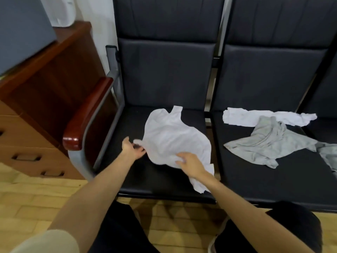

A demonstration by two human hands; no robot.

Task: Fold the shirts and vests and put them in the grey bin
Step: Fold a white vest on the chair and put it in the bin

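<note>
- Far left, well away from both hands: grey bin [23,31] on top of a wooden cabinet [42,92], only partly in view and blurred.
- Left hand [131,148]: palm turned up, fingers loosely spread, touching a small tab of cloth at the left edge of the white vest [173,137]; no firm pinch visible, so more contact than hold.
- Between the hands: white vest lying rumpled on the left seat [131,170], shoulder strap pointing to the backrest, hem spilling off the front edge.
- Right hand [189,162]: fingers curled down onto the near part of the vest, bunching cloth under them.
- Judged thin, light, limp: no shape of its own, likely to slide on the smooth seat; best taken at strap and hem corners, pulled flat before folding.
- Right of the grip, well apart: white shirt [264,117] and grey shirt [269,141] crumpled together on the next seat, unfolded.
</note>
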